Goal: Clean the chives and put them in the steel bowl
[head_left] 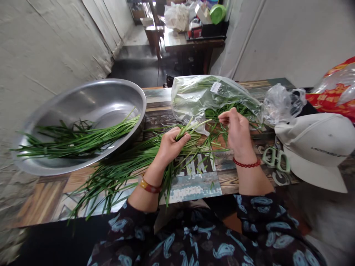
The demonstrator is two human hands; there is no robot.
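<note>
Left hand grips a garlic-chive bunch; right hand half-curled, contents cannot be told. One batch lies in steel basin; loose pile, bagged chives apparently remain.

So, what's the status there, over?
Left hand gripping green stalks. Right hand apart, nothing visibly held. Loose stalks spread on table; plastic bag just beyond both hands.

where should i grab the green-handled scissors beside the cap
Best by the pale green handle loops, probably with the right hand, coming from the person's side of the table: the open loops face that way, uncovered, beside the cap.
</note>
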